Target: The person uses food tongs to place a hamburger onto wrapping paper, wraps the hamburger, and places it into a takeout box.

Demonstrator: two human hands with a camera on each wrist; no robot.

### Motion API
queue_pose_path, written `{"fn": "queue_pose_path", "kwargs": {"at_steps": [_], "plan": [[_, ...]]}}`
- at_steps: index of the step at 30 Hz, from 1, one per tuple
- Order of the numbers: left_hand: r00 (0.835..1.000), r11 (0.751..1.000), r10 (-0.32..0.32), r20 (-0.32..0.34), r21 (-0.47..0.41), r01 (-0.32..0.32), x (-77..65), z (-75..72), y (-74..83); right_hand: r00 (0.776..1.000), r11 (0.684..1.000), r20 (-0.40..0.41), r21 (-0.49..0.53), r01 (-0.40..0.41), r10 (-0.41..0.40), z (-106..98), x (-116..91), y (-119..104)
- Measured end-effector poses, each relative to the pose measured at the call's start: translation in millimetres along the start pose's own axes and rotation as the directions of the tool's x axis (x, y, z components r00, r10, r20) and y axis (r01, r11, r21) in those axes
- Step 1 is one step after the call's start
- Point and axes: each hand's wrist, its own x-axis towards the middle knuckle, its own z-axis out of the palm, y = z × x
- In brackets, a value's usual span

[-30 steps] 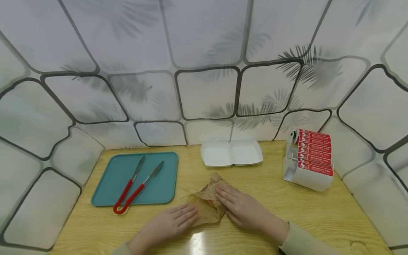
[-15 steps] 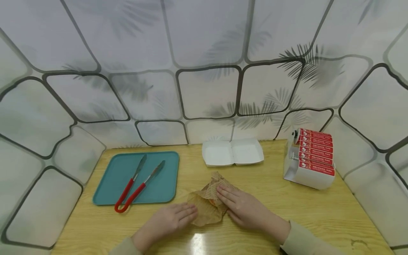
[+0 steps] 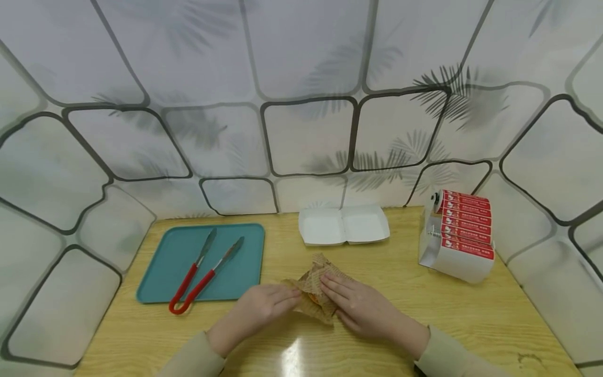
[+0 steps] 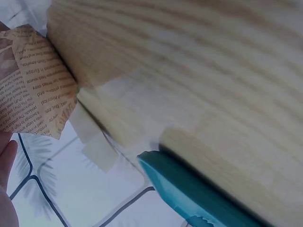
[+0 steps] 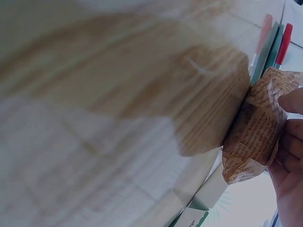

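Note:
Brown printed wrapping paper (image 3: 316, 279) lies crumpled between both hands on the wooden table, with a bit of orange filling (image 3: 314, 299) showing in its fold. At its left side, my left hand (image 3: 261, 308) pinches the loose flap, which stands raised toward the middle; the thumb is hidden in the head view. From the right, my right hand (image 3: 361, 310) holds the folded side, fingers lying over the top and thumb low against the near side. Printed lettering shows on the paper (image 4: 38, 90) in the left wrist view and on the packet (image 5: 253, 135) in the right wrist view.
On the left, a teal tray (image 3: 157, 275) carries red-handled tongs (image 3: 202, 275), their handles overhanging its near edge. An unfolded white box (image 3: 324, 229) stands behind the paper. To the right is a white holder (image 3: 464, 266) with a row of red-labelled cartons (image 3: 466, 220).
My left hand has shifted up and to the right, lifting the paper's left flap from the table toward the middle. My right hand has stayed in place.

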Motion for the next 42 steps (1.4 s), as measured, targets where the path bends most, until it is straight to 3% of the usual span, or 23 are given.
{"fn": "queue_pose_path", "kwargs": {"at_steps": [14,23,27,36,42], "plan": [[0.992,0.994,-0.111,0.052,-0.004,0.111,25.4,20.5,-12.8,0.999,0.999,-0.033,0.029,0.030,-0.029,0.0,-0.4,5.1],[0.987,0.990,-0.138,0.087,0.021,0.137,41.4,36.2,-21.3,0.998,0.997,-0.051,0.060,0.048,-0.045,1.8,-1.6,9.6],[0.980,0.986,-0.165,0.113,-0.011,0.167,45.5,44.6,-23.6,0.998,0.997,-0.054,0.074,0.035,-0.031,0.6,-1.9,11.5],[0.948,0.926,-0.244,0.206,-0.241,0.291,51.5,56.6,-28.3,0.994,0.992,-0.091,0.113,0.064,-0.053,1.1,-2.9,16.6],[0.926,0.890,-0.268,0.266,-0.300,0.344,52.4,63.0,-31.4,0.996,0.989,-0.082,0.137,0.047,-0.036,1.6,-3.4,17.1]]}}
